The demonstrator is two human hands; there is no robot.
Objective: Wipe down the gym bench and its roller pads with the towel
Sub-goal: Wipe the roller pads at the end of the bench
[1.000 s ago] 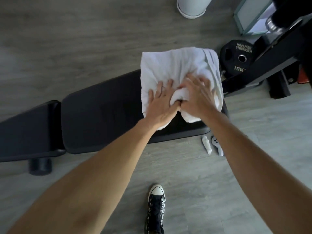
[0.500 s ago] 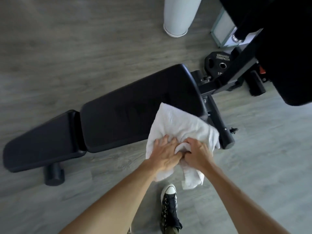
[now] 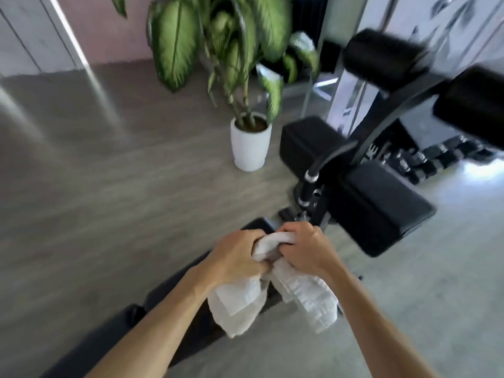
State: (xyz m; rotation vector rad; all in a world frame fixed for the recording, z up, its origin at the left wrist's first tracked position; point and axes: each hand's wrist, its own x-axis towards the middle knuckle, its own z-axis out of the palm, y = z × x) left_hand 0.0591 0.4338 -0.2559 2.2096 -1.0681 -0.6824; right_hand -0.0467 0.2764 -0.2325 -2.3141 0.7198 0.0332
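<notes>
A white towel is bunched up between my two hands and hangs down on both sides. My left hand and my right hand both grip it, held above the black bench pad, which runs from the lower left up to my hands. Beyond my hands the bench's frame rises to the right. It carries two lower black roller pads and two upper ones, the whole view blurred by motion.
A white pot with a large green-leafed plant stands on the grey floor just left of the frame. Dark dumbbells lie at the right behind the rollers. Bare wood-look floor stretches to the left.
The towel has been lifted off the bench and gathered into both fists. The view has swung up from the bench top to the roller end, the plant and the wall.
</notes>
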